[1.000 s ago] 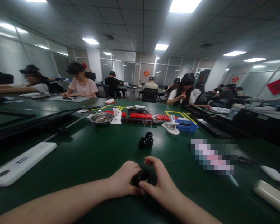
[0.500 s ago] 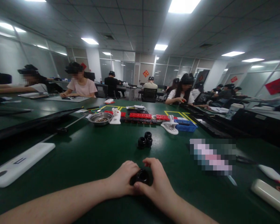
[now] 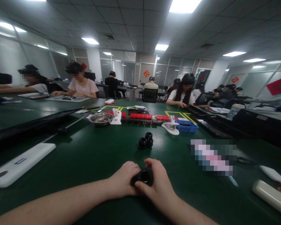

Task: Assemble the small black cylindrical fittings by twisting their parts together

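A black round fitting with a hole in its top, much like a cable gland, is between my hands low over the near part of the green table. My left hand wraps round its left side, with the fingertips partly hidden. From the other side my right hand grips it, thumb across the front and fingers curled behind. Beyond the hands, three similar black fittings stand in a tight cluster.
Farther back are a metal bowl of small parts, white clamps, red blocks and a blue tray. A white slab lies left, a pale bar right. Several people sit around other desks.
My hands hold nearly the same pose around the fitting, with only a slight shift. Across the table, a co-worker at the right lowers a hand, and one at the left moves their hands apart.
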Motion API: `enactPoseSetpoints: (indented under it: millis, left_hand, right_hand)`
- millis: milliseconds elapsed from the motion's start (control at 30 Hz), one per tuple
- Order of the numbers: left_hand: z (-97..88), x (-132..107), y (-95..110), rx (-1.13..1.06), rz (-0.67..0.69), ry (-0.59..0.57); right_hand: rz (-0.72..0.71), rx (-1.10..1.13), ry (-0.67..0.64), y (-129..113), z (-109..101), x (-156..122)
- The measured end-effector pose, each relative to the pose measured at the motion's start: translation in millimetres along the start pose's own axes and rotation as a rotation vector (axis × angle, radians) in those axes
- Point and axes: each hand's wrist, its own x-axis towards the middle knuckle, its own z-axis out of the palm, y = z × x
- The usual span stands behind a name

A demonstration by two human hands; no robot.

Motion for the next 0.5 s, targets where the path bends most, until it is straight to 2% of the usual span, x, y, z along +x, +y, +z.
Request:
enactPoseSetpoints:
  millis: [67, 200, 500]
  left_hand:
    - [0.5, -0.2, -0.4, 0.002, -0.005, -0.012]
    - [1.9, -1.0, -1.6, 0.009, 0.000, 0.000]
    - [3.4, 0.7, -2.5, 0.016, 0.010, 0.009]
  right_hand:
    - [-0.038, 0.010, -0.025, 1.4, 0.6, -0.3]
    - [-0.218, 0.096, -0.136, 4.7, -3.8, -3.5]
    - [-0.035, -0.064, 0.045, 2.8, -0.4, 2.0]
